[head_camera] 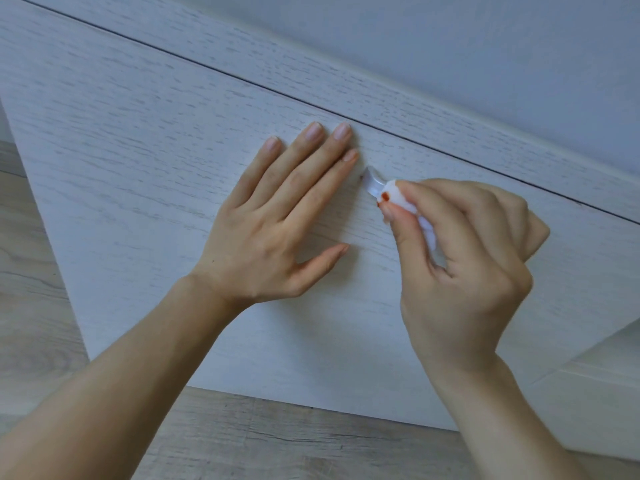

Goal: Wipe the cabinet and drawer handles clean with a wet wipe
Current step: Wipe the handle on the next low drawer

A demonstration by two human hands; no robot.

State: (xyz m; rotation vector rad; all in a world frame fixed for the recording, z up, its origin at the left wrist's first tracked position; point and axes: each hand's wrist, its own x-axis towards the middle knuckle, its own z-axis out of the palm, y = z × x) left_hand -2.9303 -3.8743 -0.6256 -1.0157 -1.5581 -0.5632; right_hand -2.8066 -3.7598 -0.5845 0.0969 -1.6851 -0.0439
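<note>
Right at grip [398, 202]: wipe [398, 197] against handle [373, 184].

Left hand [277, 216] flat on drawer front [138, 168], left of handle [373, 183]; right hand [467, 258], pinching wipe [398, 197], right of handle.

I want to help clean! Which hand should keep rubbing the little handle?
The right hand. It already pinches the wet wipe, red-stained, against the handle. The left hand lies flat on the drawer front, holding nothing.
</note>
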